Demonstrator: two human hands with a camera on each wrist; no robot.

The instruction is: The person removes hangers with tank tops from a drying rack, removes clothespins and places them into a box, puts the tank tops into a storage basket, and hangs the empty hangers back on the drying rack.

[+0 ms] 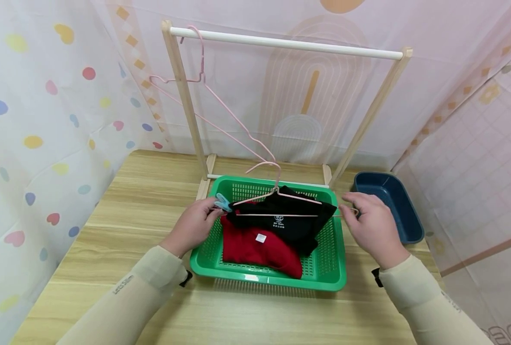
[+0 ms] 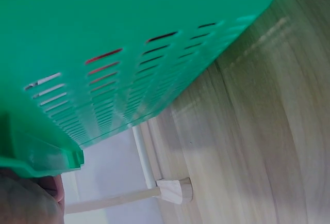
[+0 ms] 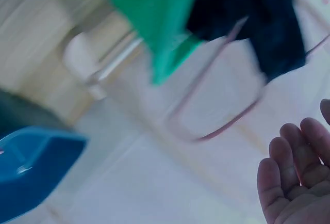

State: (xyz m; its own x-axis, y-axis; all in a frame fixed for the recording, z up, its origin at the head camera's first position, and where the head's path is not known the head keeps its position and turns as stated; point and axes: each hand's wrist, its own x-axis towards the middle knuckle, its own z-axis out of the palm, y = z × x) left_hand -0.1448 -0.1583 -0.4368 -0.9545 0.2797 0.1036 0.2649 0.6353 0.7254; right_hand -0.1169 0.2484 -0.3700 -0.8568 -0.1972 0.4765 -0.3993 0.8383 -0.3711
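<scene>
A pink wire hanger stands over the green basket, with a black garment draped on it. My left hand pinches a light-blue clothespin at the hanger's left end, by the garment's corner. Beside the hanger's right end, my right hand has its fingers spread loosely. The right wrist view shows those fingers apart from the hanger's bare looped end. A red garment with a white label lies in the basket. Only part of my left hand shows in the left wrist view.
A wooden rack with a white top rod stands behind the basket. Another pink hanger hangs at the rod's left end. At the right on the wooden table sits a dark blue bin. Patterned curtains surround the table.
</scene>
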